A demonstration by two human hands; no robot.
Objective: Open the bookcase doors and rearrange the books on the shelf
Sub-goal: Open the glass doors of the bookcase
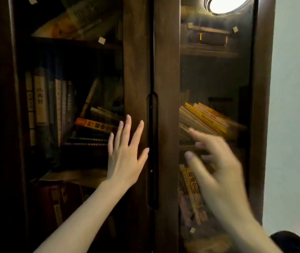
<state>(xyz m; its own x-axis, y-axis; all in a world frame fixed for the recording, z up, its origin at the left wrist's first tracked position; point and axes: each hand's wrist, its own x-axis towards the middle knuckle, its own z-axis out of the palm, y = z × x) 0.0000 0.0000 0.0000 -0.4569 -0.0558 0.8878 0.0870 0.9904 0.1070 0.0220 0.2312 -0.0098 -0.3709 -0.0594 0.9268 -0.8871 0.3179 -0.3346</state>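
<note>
Reaching toward the shut doors, both hands are up in front of the bookcase and neither holds anything. The left hand (125, 154) has its fingers straight and spread, over the inner stile of the left door (136, 70); whether the palm touches the wood or hovers just off it cannot be told. Its thumb points at the dark handle slot (152, 143) that runs down the seam, just to its right. The right hand (216, 161) is blurred and nearer the camera, fingers loosely spread and empty, in front of the glass of the right door (166, 70), with the slot just to its left.

By the look of it the task has barely begun. Both doors sit closed, meeting at the seam between the two hands, so opening them is still to do. The books are all behind glass and untouched: upright books (41, 99) well to the left of the left hand, a flat stack with an orange book (96, 124) just beyond its fingertips, and slanted yellow books (207, 117) above the right hand's fingers. More books stand on the shelf below, behind the right hand. Every bit of the rearranging remains, and the leaning and piled books suggest where it will be needed.
</note>
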